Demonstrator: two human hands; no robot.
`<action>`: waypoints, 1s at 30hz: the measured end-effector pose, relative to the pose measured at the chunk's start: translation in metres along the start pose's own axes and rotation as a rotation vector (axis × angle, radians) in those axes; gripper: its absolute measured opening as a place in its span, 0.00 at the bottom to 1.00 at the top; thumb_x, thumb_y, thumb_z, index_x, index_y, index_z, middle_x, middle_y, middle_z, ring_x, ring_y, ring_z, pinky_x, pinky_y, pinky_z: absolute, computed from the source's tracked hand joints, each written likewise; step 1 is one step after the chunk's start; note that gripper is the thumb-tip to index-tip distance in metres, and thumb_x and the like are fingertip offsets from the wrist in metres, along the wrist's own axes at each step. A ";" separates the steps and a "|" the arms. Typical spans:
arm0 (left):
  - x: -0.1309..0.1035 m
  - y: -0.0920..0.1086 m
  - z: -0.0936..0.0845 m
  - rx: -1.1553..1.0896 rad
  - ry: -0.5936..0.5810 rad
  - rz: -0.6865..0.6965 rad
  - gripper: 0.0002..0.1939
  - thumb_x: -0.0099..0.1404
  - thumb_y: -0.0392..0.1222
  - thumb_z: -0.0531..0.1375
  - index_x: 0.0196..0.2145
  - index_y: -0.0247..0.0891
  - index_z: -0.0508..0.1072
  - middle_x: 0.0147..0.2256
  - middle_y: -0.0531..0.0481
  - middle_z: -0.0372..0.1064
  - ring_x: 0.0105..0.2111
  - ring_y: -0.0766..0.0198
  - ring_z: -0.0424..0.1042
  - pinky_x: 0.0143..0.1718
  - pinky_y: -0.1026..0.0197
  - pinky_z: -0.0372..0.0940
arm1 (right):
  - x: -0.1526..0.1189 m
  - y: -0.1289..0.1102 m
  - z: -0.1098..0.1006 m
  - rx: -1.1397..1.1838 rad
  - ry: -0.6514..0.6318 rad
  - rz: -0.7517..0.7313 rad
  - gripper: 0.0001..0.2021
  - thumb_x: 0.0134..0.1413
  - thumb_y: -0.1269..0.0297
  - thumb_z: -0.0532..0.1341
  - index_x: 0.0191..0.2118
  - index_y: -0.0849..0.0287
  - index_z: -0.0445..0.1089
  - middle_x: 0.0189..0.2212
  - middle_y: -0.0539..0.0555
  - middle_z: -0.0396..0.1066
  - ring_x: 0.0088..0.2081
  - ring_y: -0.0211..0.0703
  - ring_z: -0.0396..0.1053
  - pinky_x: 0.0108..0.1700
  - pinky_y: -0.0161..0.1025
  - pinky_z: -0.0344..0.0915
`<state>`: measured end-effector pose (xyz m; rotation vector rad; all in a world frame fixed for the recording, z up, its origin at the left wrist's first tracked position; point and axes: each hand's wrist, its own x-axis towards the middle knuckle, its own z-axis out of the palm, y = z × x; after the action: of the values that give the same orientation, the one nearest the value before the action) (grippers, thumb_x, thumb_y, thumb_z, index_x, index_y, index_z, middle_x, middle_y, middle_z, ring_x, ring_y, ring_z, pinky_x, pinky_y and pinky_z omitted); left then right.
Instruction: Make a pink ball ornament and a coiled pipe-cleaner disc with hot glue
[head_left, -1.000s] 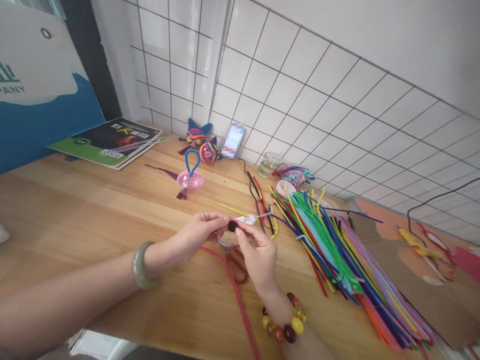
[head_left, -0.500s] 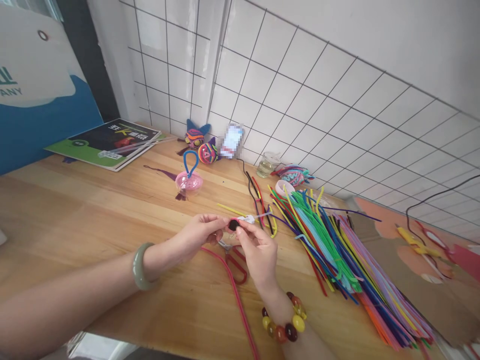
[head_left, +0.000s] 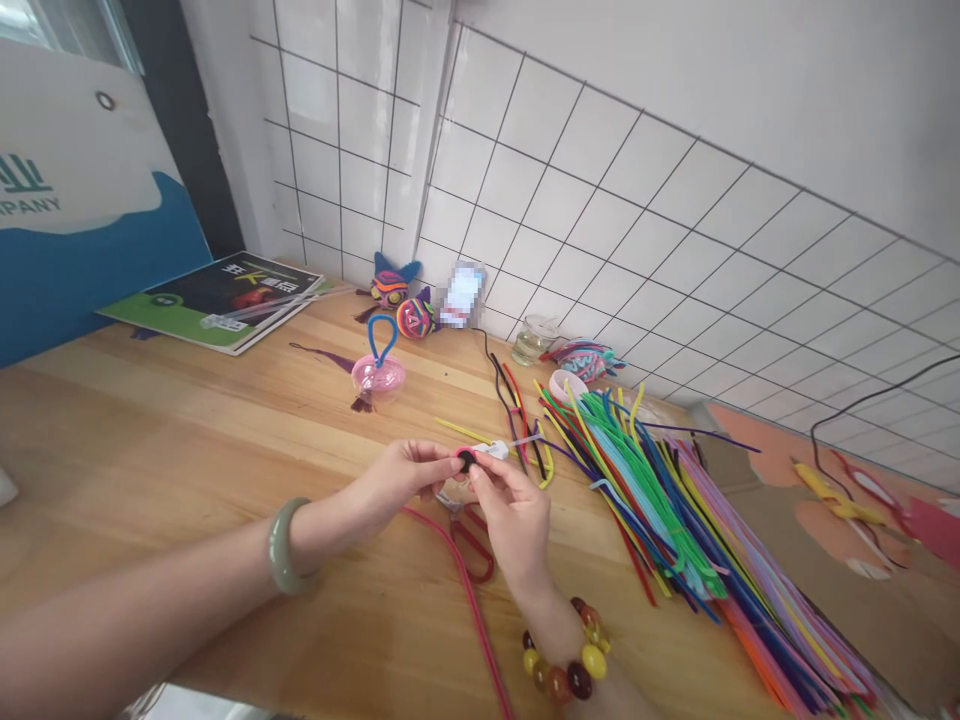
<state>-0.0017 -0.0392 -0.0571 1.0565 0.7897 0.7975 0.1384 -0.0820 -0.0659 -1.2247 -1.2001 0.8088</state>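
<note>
From the head view, I have the left hand (head_left: 405,478) and the right hand (head_left: 517,520) meeting over the wooden table (head_left: 330,640), each pinching the small black round piece (head_left: 466,461) between thumb and fingertips. A pink edge shows around the piece; the fingers cover the rest.

Just beyond my grip lies a white-bodied item (head_left: 493,450), partly hidden by the hands. Right below the grip I see scissors (head_left: 482,560) with red handles, and beside them a long pink-red strand (head_left: 472,597) runs toward me. To the right of the grip spreads a bundle of colored pipe cleaners (head_left: 664,510). Farther off, beyond the grip and to its left, sits a clear pink piece (head_left: 386,377) with a blue loop (head_left: 384,322) standing up from it. The lit phone (head_left: 463,292) leans well beyond the grip.
</note>
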 end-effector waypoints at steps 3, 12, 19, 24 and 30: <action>0.000 -0.001 -0.001 0.003 -0.007 0.010 0.12 0.51 0.47 0.63 0.26 0.33 0.75 0.17 0.55 0.61 0.18 0.73 0.54 0.20 0.68 0.49 | 0.000 0.000 0.000 0.006 -0.002 -0.007 0.09 0.48 0.67 0.60 0.37 0.59 0.72 0.36 0.56 0.74 0.37 0.44 0.72 0.41 0.42 0.69; 0.000 0.001 0.000 0.005 -0.027 0.018 0.15 0.50 0.49 0.62 0.31 0.34 0.74 0.19 0.54 0.62 0.18 0.73 0.55 0.20 0.68 0.49 | 0.000 0.003 0.000 -0.042 0.006 -0.026 0.10 0.48 0.66 0.60 0.38 0.60 0.73 0.36 0.56 0.74 0.38 0.45 0.72 0.41 0.43 0.69; 0.001 0.001 0.000 0.001 -0.014 0.031 0.16 0.52 0.51 0.61 0.23 0.33 0.71 0.15 0.56 0.58 0.16 0.73 0.54 0.19 0.68 0.49 | -0.002 0.003 0.002 -0.129 -0.001 -0.076 0.09 0.48 0.67 0.60 0.38 0.58 0.73 0.37 0.56 0.74 0.39 0.45 0.71 0.41 0.43 0.69; 0.001 0.003 0.001 0.017 -0.003 0.032 0.17 0.51 0.52 0.61 0.22 0.33 0.69 0.14 0.56 0.58 0.16 0.73 0.54 0.18 0.68 0.49 | -0.002 -0.002 0.002 -0.165 -0.011 -0.113 0.09 0.48 0.68 0.60 0.37 0.59 0.73 0.36 0.55 0.74 0.39 0.45 0.70 0.40 0.41 0.69; 0.001 0.002 0.001 0.040 0.003 0.054 0.16 0.52 0.50 0.60 0.22 0.33 0.68 0.14 0.57 0.57 0.15 0.74 0.53 0.18 0.69 0.48 | -0.003 -0.005 0.003 -0.161 -0.024 -0.106 0.08 0.48 0.68 0.59 0.36 0.59 0.73 0.36 0.55 0.74 0.39 0.44 0.71 0.39 0.40 0.69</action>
<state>-0.0008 -0.0381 -0.0551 1.1169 0.7849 0.8323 0.1338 -0.0851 -0.0625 -1.2725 -1.3597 0.6598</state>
